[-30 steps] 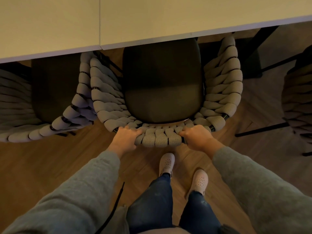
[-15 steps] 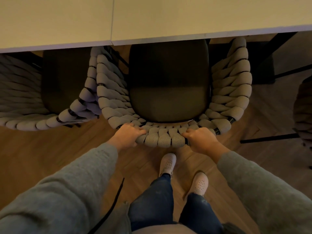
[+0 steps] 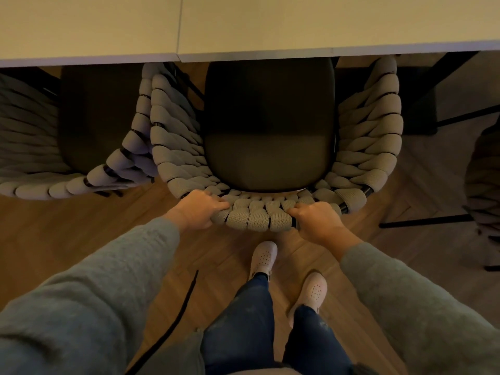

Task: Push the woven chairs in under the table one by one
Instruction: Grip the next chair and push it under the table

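Woven chair (image 3: 273, 217) faces the table (image 3: 270, 25), both hands gripping its backrest.

**Dim, warm light, deep shadow under the surface**

The light is low and yellowish, falling from above. The surface (image 3: 270, 23) is the brightest area, evenly pale with no glare. Its edge casts a hard shadow across the seat (image 3: 269, 158): the far half is almost black, the near half a shade lighter. The middle chair (image 3: 259, 217) has crisp knit texture at its back. The left chair (image 3: 40, 147) and right chair (image 3: 484, 169) sink into murk, their weave hard to read. The floor (image 3: 81, 226) glows orange-brown on the left and greyer on the right. The left hand (image 3: 198, 209) and right hand (image 3: 315, 216) are clearly lit. The sleeves (image 3: 81, 307) swell and soften toward the lower corners from wide-angle stretch.
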{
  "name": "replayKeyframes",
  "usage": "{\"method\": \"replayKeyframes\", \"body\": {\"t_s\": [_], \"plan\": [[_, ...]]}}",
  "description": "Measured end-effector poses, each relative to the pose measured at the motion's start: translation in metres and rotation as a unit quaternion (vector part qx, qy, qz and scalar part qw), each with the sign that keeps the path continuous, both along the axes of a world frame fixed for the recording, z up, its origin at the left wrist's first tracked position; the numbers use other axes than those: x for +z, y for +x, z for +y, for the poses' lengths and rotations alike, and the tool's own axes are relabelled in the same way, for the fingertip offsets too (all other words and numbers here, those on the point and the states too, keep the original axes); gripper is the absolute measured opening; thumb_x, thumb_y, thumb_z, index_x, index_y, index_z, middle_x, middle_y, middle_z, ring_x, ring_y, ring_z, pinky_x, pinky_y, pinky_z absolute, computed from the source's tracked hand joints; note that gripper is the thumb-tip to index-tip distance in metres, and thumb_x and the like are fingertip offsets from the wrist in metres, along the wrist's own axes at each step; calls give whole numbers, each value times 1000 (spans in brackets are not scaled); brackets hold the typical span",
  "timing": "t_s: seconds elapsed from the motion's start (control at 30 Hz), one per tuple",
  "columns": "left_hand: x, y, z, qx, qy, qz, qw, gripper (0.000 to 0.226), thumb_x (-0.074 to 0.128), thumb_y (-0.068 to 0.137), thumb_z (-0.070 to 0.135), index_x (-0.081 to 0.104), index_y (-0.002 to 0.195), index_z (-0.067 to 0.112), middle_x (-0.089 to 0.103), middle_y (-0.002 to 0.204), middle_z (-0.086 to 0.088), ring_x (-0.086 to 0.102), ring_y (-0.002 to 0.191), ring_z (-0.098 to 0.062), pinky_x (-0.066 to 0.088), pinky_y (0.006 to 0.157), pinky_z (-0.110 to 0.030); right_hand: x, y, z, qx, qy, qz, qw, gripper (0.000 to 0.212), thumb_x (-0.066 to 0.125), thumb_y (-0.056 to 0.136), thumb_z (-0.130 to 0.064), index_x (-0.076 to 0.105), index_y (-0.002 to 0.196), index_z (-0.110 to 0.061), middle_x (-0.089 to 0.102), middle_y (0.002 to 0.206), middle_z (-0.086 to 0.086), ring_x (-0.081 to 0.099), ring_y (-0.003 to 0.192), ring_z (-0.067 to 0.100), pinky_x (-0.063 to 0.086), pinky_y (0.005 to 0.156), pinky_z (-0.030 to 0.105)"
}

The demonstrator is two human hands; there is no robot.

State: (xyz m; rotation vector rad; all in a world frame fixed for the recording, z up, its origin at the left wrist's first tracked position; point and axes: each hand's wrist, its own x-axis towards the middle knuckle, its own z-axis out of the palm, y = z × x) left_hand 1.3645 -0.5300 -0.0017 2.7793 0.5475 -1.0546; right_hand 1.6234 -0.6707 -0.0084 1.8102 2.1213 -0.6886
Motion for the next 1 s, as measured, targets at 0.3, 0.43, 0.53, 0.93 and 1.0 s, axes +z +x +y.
{"method": "replayKeyframes", "body": {"t_s": [0.3,0.43,0.53,0.93,1.0], "plan": [[1,-5,4,-6,2,1,1000,42,52,88,26,44,130,26,58,125,-1,55,106,-23,50,81,-36,4,-12,-5,-15,3,-9,1000,35,48,96,-21,51,131,-22,62,112,2,62,93,21,34,66,28],[2,-9,18,-3,10,-1,1000,42,54,88,28,45,130,29,59,124,1,55,106,-22,50,81,-36,6,-15,9,-1,9,-4,1000,37,47,96,-21,51,132,-21,62,113,2,61,95,22,34,67,29],[1,-12,23,11,7,-5,1000,41,55,88,31,46,129,31,59,123,2,56,105,-21,50,79,-34,7,-18,13,0,8,-6,1000,37,47,96,-22,51,132,-22,62,113,2,61,97,22,35,68,29],[3,-3,7,73,56,17,996,51,60,87,38,44,134,30,52,135,0,43,127,-25,24,110,-50,3,-13,13,23,7,-20,1000,42,52,93,-30,50,134,-25,61,118,1,62,99,23,36,68,29],[5,-2,4,80,48,11,996,59,59,86,47,40,139,29,47,141,-1,35,136,-25,11,115,-56,-1,-11,14,17,6,-6,1000,45,54,91,-32,48,136,-27,60,119,0,62,98,22,41,69,30]]}}
